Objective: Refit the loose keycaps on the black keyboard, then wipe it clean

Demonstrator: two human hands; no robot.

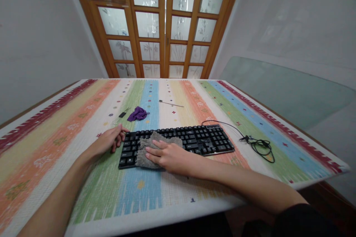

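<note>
A black keyboard [191, 141] lies across the tablecloth. My right hand [169, 155] presses a fuzzy grey cloth [144, 152] onto its left-hand keys, with the fingers spread over the top of the cloth. The thumb of this hand is mostly hidden. At the keyboard's upper left corner, my left hand [112, 139] rests against the edge, its fingers loosely bent and apart. Beyond that hand are a crumpled purple cloth [137, 114] and a small black-handled item [122, 114], too small to name.
A thin dark rod [171, 103] with a small black head lies behind the keyboard. The coiled black cable [261, 148] sits on the right. Striped cloth covers the table [91, 192]. A glass-like panel [286, 85] leans by the right wall, and wooden doors [164, 26] stand beyond.
</note>
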